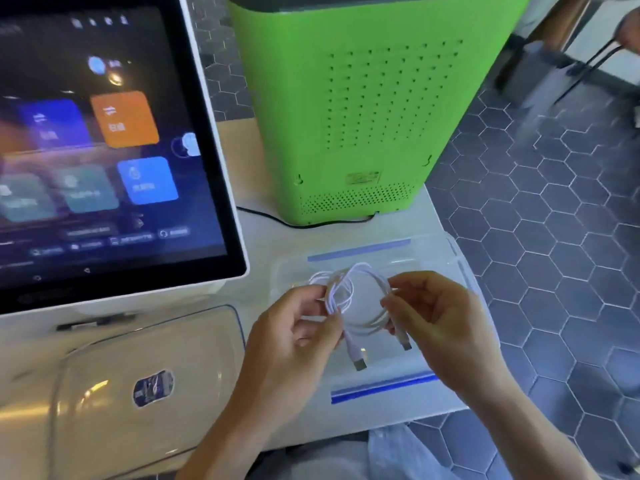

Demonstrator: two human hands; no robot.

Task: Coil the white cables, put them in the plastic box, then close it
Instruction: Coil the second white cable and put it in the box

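A white cable [360,292] is looped into a coil and held over the clear plastic box [381,379], which lies open on the counter and has blue strips on its near and far edges. My left hand [298,337] pinches the left side of the coil. My right hand [433,317] pinches the right side. Two plug ends hang down from the coil, one below each hand. The clear lid [145,382], bearing a dark sticker, lies to the left of the box.
A large touchscreen terminal [104,150] stands at the left. A green perforated machine [363,109] stands behind the box, and a black cord [311,223] runs from its base. The counter's right edge drops to a hexagon-tiled floor [554,237].
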